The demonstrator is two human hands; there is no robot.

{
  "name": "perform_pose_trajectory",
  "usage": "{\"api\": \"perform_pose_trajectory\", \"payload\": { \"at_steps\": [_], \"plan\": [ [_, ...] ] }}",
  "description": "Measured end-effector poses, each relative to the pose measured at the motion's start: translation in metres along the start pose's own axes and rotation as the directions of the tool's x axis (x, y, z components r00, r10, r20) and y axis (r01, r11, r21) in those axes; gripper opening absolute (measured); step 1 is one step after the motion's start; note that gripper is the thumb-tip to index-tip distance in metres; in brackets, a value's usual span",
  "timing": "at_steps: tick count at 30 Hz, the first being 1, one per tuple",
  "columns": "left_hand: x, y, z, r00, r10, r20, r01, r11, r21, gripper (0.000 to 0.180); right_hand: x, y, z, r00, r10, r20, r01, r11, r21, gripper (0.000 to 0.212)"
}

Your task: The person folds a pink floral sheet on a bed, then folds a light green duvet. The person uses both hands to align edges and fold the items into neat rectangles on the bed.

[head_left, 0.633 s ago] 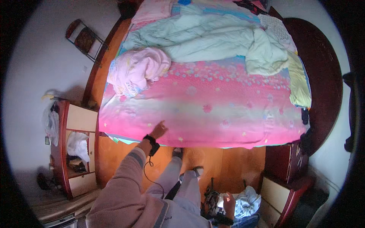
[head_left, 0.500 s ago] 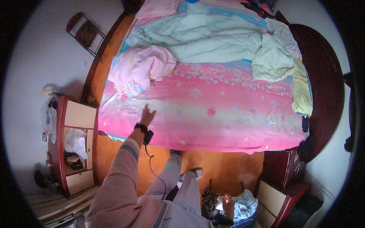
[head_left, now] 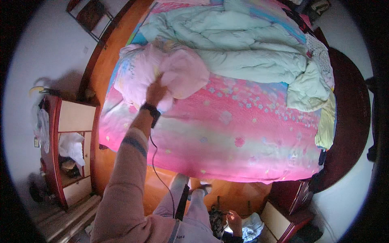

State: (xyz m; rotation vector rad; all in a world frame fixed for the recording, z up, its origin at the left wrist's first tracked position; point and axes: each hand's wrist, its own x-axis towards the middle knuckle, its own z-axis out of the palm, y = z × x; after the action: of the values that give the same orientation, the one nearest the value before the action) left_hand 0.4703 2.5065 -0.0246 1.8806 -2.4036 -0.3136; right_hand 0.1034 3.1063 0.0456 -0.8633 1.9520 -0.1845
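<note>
My left arm reaches over the bed, and my left hand [head_left: 158, 92] presses into a bunched pale pink quilt [head_left: 186, 71] on its left part. The fingers sink into the fabric and look closed on a fold, though the cloth and blur partly hide them. Behind and right of the bundle lies a rumpled mint-green quilt [head_left: 247, 60]. Under both spreads a pink floral bedsheet [head_left: 227, 137]. My right hand [head_left: 234, 222] hangs low at my right side, above pale bunched cloth [head_left: 252, 227]. A bright spot lies on its fingers, whose grip is unclear.
Left of the bed stands a red-framed cabinet [head_left: 77, 116] with a white bag [head_left: 72, 148] in its opening. A folding chair [head_left: 91, 18] is at the far left. The dark curved bed board [head_left: 352, 117] stands right, above a low cabinet [head_left: 275, 220]. A cable [head_left: 164, 184] trails from my left wrist.
My left hand has moved forward from above the sheet into the pink quilt, which has shifted and puffed up. The view has leaned farther over the bed. My right hand stays low.
</note>
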Motion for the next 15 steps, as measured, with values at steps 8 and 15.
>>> {"api": "perform_pose_trajectory", "payload": {
  "at_steps": [8,15],
  "plan": [
    [-0.313,0.098,0.142,0.846,0.457,0.273,-0.268,0.809,-0.523,0.028,0.048,-0.058,-0.005,0.97,-0.245,0.007,0.242,0.952,-0.185,0.03],
    [-0.234,0.028,0.06,0.905,-0.424,0.031,0.25,0.473,-0.845,0.037,0.077,-0.086,-0.015,0.983,-0.113,0.144,0.13,0.985,-0.116,0.036]
  ]
}}
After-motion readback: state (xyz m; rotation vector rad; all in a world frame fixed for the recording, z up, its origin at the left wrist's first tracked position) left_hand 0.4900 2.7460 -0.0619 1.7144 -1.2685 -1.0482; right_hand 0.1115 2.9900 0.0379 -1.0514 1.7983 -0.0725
